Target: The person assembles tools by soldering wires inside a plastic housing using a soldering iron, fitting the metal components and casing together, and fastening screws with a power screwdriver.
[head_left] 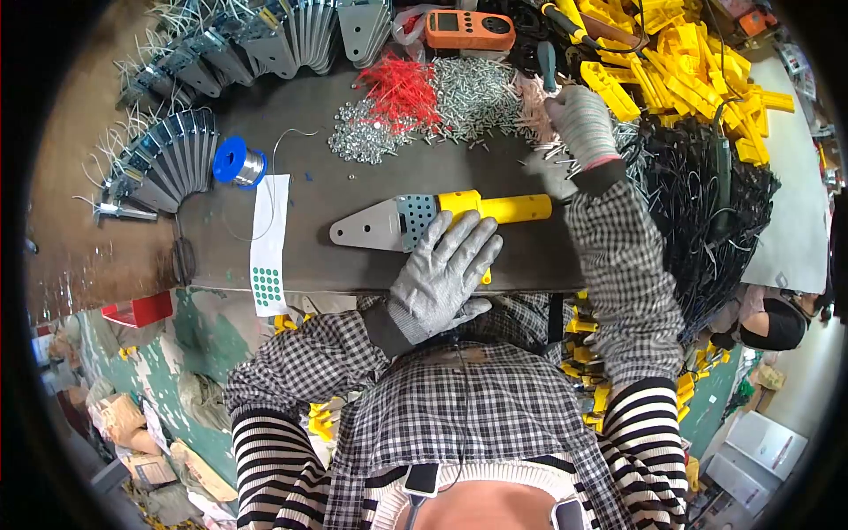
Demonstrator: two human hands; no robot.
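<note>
My left hand [445, 278], in a grey coated glove, lies with its fingers stretched out over a yellow-handled tool [517, 208]. That tool has a flat grey tapered plate [371, 226] with holes and a perforated metal section next to the handle. At the pile's right end, my right hand [585, 125] wears a pale striped glove, its fingers curled at small pinkish parts [533, 106]. Whatever those fingers hold is hidden. Just above them is a teal handle [547, 64], close to the fingertips. Loose silver screws [473, 93] lie to the left.
Red pieces [399, 91] and small nuts [360, 132] are heaped beside the screws. A solder spool [239, 162] and white sticker strip [269, 230] sit left. Metal plates [168, 159], an orange meter [469, 30], yellow housings [698, 71] and black cables [698, 203] surround the work area.
</note>
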